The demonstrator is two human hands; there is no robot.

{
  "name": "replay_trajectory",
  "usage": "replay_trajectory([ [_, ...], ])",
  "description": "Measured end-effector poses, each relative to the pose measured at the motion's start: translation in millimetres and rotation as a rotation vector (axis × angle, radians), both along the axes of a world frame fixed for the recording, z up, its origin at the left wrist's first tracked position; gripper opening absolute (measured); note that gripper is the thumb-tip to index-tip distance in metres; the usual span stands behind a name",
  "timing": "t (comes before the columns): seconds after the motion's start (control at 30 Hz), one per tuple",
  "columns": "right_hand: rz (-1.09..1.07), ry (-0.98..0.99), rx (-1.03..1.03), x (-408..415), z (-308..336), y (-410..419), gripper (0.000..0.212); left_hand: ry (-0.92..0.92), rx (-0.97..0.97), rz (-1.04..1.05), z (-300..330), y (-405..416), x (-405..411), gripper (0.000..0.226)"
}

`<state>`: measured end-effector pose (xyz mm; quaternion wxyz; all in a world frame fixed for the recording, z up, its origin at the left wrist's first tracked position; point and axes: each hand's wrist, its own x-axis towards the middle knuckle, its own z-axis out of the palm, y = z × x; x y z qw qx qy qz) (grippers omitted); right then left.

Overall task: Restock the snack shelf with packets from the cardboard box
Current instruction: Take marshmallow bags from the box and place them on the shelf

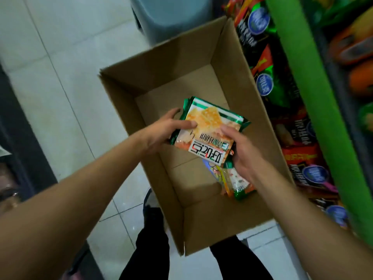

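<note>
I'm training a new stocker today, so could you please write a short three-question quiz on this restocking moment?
1. True or false: both hands grip the stack of packets above the cardboard box.
2. Which hand is at the stack's end that bears the large label: A) left hand, B) right hand?
3. Fill in: one more packet lies in the box under the ____ wrist.

Key: 1 true; 2 B; 3 right.

A shop: green shelf (298, 81) stocked with snack packets (260, 57).
</note>
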<state>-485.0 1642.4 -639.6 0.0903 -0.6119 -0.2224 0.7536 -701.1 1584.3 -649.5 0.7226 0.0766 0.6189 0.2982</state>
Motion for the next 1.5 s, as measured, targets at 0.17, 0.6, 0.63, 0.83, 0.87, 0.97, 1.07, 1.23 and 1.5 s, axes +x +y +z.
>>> replay_trajectory([
  [0.17,0.184,-0.018,0.057,3.9,152.6,-28.9,0.074,-0.123,0.048,-0.066,143.1,-36.3,-7.1,0.061],
  [0.6,-0.161,0.101,0.140,47.8,515.8,-100.2,0.093,-0.023,0.316,-0.518,531.2,-18.8,-16.6,0.035],
  [0.63,-0.190,0.125,0.136,53.3,533.9,-107.1,0.090,0.014,0.347,-0.624,559.2,-7.7,-10.3,0.036],
  [0.83,-0.250,0.502,0.127,78.9,619.9,-156.5,0.090,0.331,0.601,-1.218,701.1,33.0,80.6,0.052],
  [0.87,-0.310,0.566,0.119,86.0,628.9,-165.0,0.099,0.379,0.647,-1.275,718.5,32.5,101.1,0.065],
  [0.97,-0.499,0.740,0.124,115.6,646.2,-187.9,0.123,0.539,0.779,-1.399,765.2,22.3,162.5,0.085],
  [1.07,-0.590,0.876,0.240,154.4,662.4,-209.5,0.100,0.665,0.947,-1.382,798.0,5.9,221.8,0.075],
  [1.23,-0.747,0.862,0.479,230.4,683.5,-241.3,0.087,0.802,1.074,-1.284,830.3,-36.8,306.7,0.096],
  [1.5,-0.921,0.809,0.765,324.6,701.2,-278.6,0.033,0.621,0.938,-0.913,843.2,-111.8,349.0,0.097],
])
